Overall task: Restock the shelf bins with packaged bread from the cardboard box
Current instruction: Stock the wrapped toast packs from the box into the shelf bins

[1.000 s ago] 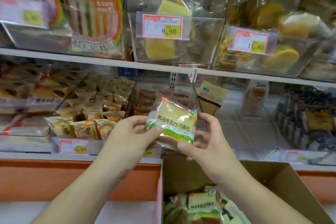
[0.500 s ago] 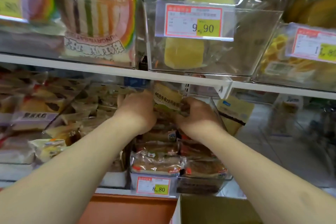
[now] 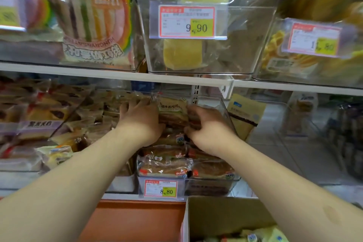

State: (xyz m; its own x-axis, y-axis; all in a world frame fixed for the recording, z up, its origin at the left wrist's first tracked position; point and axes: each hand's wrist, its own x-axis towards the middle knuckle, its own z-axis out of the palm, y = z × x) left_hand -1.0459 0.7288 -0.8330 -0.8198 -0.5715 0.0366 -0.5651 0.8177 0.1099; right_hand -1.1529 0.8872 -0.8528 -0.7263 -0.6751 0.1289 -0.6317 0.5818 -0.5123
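Observation:
Both my hands reach deep into a clear shelf bin (image 3: 225, 184) on the lower shelf, the one with the 8.80 price tag. Between them stands a packaged bread (image 3: 172, 108) with a green-and-white label, upright at the back of the bin. My left hand (image 3: 140, 122) presses against its left side with fingers spread. My right hand (image 3: 206, 125) has its fingers curled around the right edge of the packet. Below the hands, several bread packets (image 3: 165, 167) lie stacked in the bin's front. The cardboard box (image 3: 224, 216) sits at bottom right with yellow packets inside.
A white shelf board (image 3: 117, 74) runs just above my hands. On it stand clear bins (image 3: 245, 25) with yellow cake and a rainbow sandwich pack (image 3: 92, 17). A neighbouring bin of small buns (image 3: 59, 124) is on the left. A yellow packet (image 3: 245, 116) leans at right.
A second ago I held the packet in front of the shelf above the box. Both hands have since carried it up and into the back of the 8.80 bin.

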